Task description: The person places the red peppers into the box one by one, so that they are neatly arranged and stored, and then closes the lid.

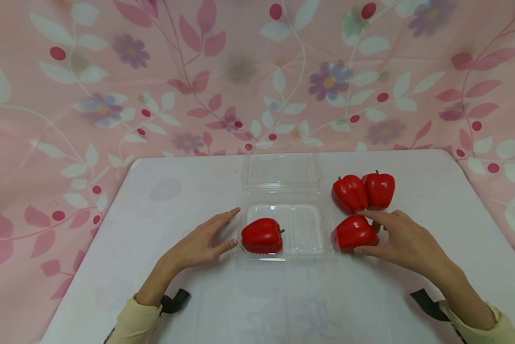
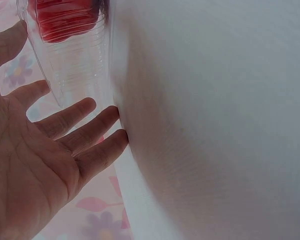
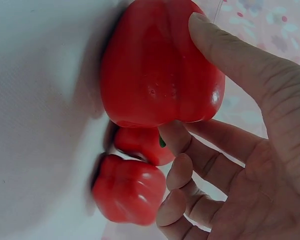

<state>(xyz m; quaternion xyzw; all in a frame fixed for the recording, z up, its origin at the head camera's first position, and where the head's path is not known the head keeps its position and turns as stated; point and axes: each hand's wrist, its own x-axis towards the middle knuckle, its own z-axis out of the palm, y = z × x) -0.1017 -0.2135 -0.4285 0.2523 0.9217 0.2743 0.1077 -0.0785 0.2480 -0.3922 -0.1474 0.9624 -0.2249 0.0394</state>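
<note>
A red bell pepper (image 1: 262,236) lies on its side in the left front part of a clear plastic clamshell box (image 1: 306,255), whose lid (image 1: 282,170) is folded back. Beside the box's left edge is my left hand (image 1: 201,241), fingers spread, thumb and index close to the rim; whether they touch it I cannot tell. To the right of the box, my right hand (image 1: 405,241) holds another red bell pepper (image 1: 353,233) between thumb and fingers. In the right wrist view, this pepper (image 3: 155,65) sits low over or on the table; its far side is hidden.
Two more red bell peppers, one left (image 1: 349,193) and one right (image 1: 379,190), stand side by side just behind the held one. The white table (image 1: 188,186) ends at a pink floral cloth (image 1: 249,86) at the back.
</note>
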